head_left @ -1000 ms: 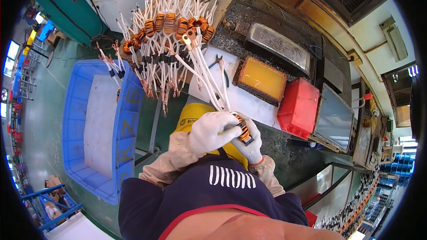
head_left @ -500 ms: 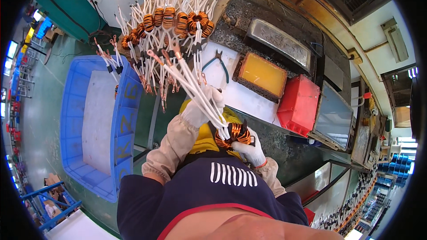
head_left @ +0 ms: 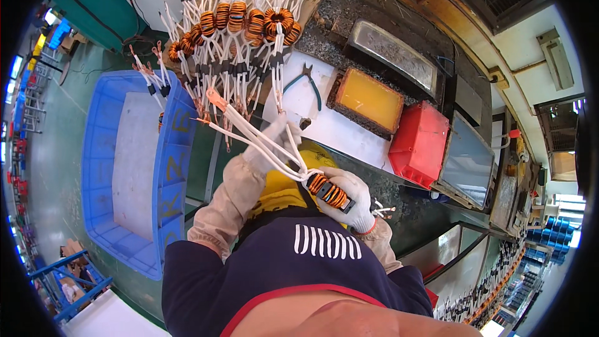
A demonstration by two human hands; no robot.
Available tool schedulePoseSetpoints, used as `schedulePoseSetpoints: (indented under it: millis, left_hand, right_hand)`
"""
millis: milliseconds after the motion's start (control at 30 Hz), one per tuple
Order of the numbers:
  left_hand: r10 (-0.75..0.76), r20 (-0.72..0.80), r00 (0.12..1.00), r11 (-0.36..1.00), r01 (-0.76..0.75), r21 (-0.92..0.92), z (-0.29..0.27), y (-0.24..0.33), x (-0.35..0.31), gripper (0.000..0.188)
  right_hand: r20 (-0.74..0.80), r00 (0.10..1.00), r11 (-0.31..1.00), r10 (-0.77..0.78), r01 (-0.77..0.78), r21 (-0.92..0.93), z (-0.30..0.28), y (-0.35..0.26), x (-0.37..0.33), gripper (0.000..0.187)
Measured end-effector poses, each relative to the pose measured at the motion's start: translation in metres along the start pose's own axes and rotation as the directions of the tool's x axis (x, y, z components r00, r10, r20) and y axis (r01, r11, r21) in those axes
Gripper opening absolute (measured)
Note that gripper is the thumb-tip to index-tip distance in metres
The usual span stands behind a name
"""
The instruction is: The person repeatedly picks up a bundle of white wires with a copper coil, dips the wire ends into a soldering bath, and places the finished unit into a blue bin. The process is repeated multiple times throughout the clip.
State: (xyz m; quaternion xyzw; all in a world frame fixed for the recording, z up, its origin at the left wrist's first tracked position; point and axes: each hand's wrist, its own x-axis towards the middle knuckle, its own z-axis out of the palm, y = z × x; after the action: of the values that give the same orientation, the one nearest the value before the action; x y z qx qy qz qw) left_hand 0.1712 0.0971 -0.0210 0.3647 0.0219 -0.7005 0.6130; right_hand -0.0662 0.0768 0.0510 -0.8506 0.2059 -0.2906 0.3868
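A toroidal coil (head_left: pixel 331 191) of orange-copper wire on a dark core is in front of my chest, turned edge-on. My white-gloved right hand (head_left: pixel 350 198) is closed around its right side. White leads (head_left: pixel 253 137) with copper lugs run from the coil up and to the left. Behind these leads my gloved left hand (head_left: pixel 269 143), a little blurred, is closed on one or more of them near the middle; its fingertips are partly hidden. A few more white lead ends (head_left: pixel 383 210) stick out beyond my right hand.
Many similar coils (head_left: pixel 237 17) stand massed on the bench at far left. A blue bin (head_left: pixel 171 175) is on the left. Green-handled cutters (head_left: pixel 306 84), a tray of yellow material (head_left: pixel 368 103), a metal-topped block (head_left: pixel 393 59) and a red bin (head_left: pixel 419 143) line the bench.
The coil has turned from face-on to edge-on, and my right hand now wraps further over it. The leads have spread and swung left; my left hand has shifted slightly left.
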Motion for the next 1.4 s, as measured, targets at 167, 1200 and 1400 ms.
schedulePoseSetpoints:
  millis: [167, 1200, 1400]
  left_hand:
    - [-0.071, 0.087, 0.994, 0.993, 0.063, 0.099, -0.016, 0.019, 0.01, 0.04]
    - [0.429, -0.048, 0.902, 0.898, -0.421, 0.132, -0.01, 0.02, -0.046, 0.035]
    - [0.456, -0.095, 0.885, 0.883, -0.436, 0.173, -0.014, 0.016, -0.038, 0.031]
  right_hand:
    - [-0.001, 1.0, 0.999, -0.006, 0.006, -0.035, 0.001, -0.001, 0.001, 0.035]
    - [-0.143, 0.967, 0.977, 0.211, -0.204, 0.062, 0.008, 0.006, -0.017, 0.03]
    - [-0.104, 0.979, 0.984, 0.175, -0.177, -0.011, 0.003, 0.003, -0.015, 0.03]
